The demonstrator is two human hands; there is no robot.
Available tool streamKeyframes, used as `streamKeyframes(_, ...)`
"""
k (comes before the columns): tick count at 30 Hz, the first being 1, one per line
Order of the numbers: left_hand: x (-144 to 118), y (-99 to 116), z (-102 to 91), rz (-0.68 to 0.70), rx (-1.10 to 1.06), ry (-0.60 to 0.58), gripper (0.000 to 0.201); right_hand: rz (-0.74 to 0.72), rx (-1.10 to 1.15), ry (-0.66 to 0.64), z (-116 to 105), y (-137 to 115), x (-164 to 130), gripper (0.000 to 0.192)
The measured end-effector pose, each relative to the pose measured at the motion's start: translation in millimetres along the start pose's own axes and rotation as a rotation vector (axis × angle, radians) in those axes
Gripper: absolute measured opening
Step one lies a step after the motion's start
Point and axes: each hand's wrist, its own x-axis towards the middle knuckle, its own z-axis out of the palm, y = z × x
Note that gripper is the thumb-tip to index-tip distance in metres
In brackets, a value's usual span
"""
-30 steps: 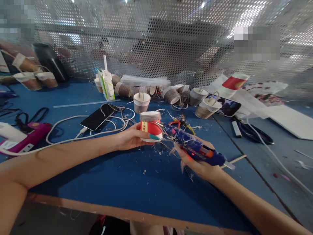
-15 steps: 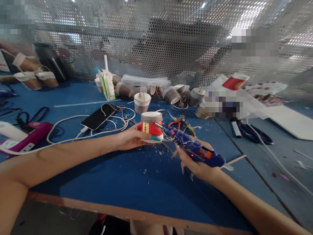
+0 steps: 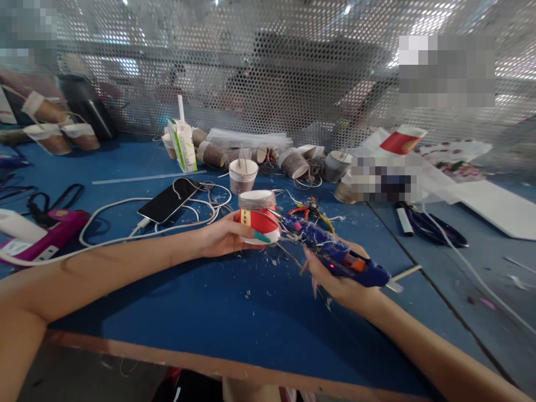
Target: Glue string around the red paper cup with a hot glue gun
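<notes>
My left hand [image 3: 224, 237] grips a small red paper cup [image 3: 258, 218] with a grey band wound around its upper part, held just above the blue table [image 3: 234, 312]. A blue glue gun [image 3: 335, 254] with an orange trigger lies in my right hand [image 3: 339, 279]. The gun's metal tip touches the cup's right side just under the grey band. Thin glue strings hang between gun and cup.
A black phone [image 3: 168, 199] with white cables [image 3: 125, 223] lies left of the cup. Several wrapped cups [image 3: 293, 162], a carton [image 3: 182, 142] and a finished cup [image 3: 243, 174] stand behind. A pink tool [image 3: 46, 237] lies far left, scissors [image 3: 435, 229] right, a mesh screen [image 3: 268, 72] at the back.
Almost nothing differs: the glue gun's tip has shifted slightly along the cup's right side, and both hands have stayed in place.
</notes>
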Motion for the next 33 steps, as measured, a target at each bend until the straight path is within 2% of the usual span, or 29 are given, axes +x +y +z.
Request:
streamKeyframes(4, -0.7, 0.9, -0.1, 0.003, -0.009, -0.023, 0.049, 0.031, 0.033, 0.029, 0.9, 1.7, -0.9, 0.019)
streamKeyframes(10, -0.5, 1.0, -4.6, -0.005, -0.005, -0.060, 0.047, 0.029, 0.043, 0.048, 1.9, 0.3, 1.3, 0.022)
streamKeyframes(18, 0.4, -0.9, -11.5, 0.009, 0.031, -0.140, 0.055, 0.041, 0.028, 0.082, 2.7, 2.4, 3.9, 0.027)
streamKeyframes(24, 1.0, -1.1, -9.6, 0.020, 0.040, -0.157, 0.056, 0.072, 0.044, 0.044, -1.1, 7.3, 6.4, 0.023)
streamKeyframes(26, 1.1, -1.3, -9.3, 0.023, 0.023, -0.140, 0.054, 0.091, 0.056, 0.055, -4.1, 11.4, 8.4, 0.018)
streamKeyframes(29, 1.0, -1.8, -8.4, 0.053, -0.012, -0.071, 0.052, 0.155, 0.031, 0.112, -10.0, 21.3, 12.2, 0.027)
streamKeyframes(33, 1.7, -1.8, -6.5, 0.122, -0.066, 0.056, 0.059, 0.240, -0.242, 0.272, -19.3, 35.6, 19.4, 0.043)
